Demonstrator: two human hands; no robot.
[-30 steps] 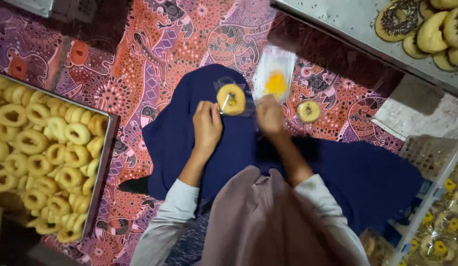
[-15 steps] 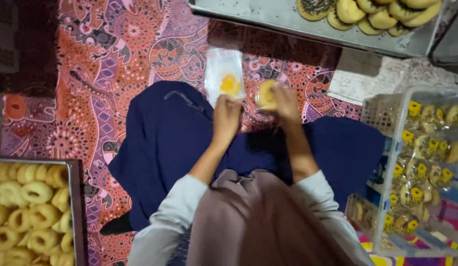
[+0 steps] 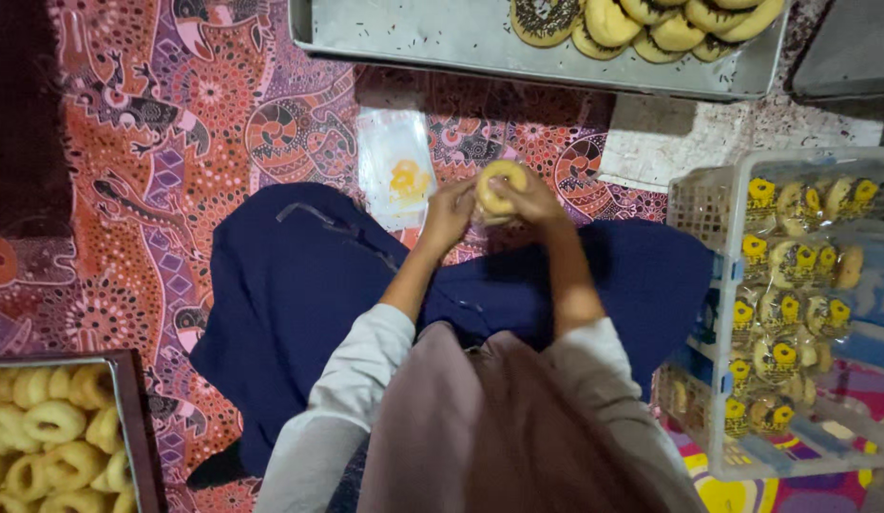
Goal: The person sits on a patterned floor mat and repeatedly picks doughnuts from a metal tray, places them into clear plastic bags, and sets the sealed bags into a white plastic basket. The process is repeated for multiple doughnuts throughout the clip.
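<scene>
Pale golden ring doughnut (image 3: 497,190), held up between both hands over the lap, above the dark blue skirt (image 3: 299,304). Left hand (image 3: 449,215): fingers closed on the doughnut's left edge. Right hand (image 3: 535,201): fingers clasped over its right and top edge. Whether a wrapper surrounds it cannot be told.

Just beside the left hand, on the patterned red and purple cloth (image 3: 176,142): stack of clear plastic bags with a yellow mark (image 3: 396,173), lying flat.

Far side: metal tray (image 3: 442,38) bearing plain and chocolate-topped doughnuts (image 3: 642,17).

Right of the person: white plastic crate (image 3: 708,285) filled with bagged doughnuts (image 3: 794,313).

Lower left: dark-rimmed tray (image 3: 136,418) of plain ring doughnuts (image 3: 52,427), well apart from the hands.
</scene>
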